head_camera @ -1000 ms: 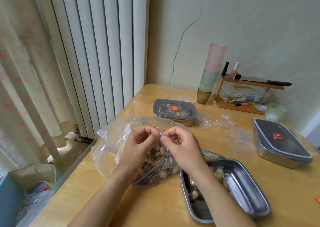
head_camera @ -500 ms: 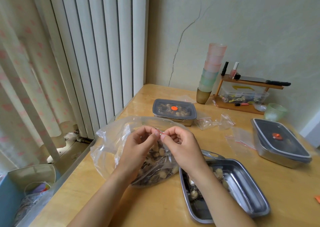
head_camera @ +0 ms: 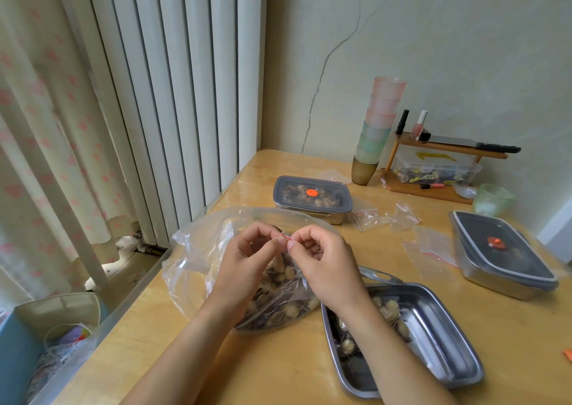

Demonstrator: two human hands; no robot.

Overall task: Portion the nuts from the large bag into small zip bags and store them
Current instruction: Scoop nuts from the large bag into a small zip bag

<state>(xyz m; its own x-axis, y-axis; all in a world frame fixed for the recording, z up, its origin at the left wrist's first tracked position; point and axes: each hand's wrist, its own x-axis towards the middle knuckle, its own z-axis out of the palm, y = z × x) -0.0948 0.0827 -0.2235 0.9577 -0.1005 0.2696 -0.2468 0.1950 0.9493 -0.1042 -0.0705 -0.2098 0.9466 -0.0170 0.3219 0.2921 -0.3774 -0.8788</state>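
Closest to you, just right of the large bag [head_camera: 198, 249], the open steel tray [head_camera: 442, 330] has a few filled little bags [head_camera: 387, 310] in it, and your right forearm crosses over it. The large bag lies slumped on the wooden table [head_camera: 278, 370], nuts [head_camera: 278, 311] piled in its near end. Right above it, your left hand [head_camera: 247, 256] and right hand [head_camera: 328, 265] each pinch the red strip of a small zip bag [head_camera: 286, 236] between thumb and forefinger, other fingers curled in. Behind the large bag sits a lidded container [head_camera: 312, 197] with an orange dot, with empty zip bags [head_camera: 383, 217] to its right. Farthest back from the large bag, a stack of cups [head_camera: 377, 126] stands by the wall.
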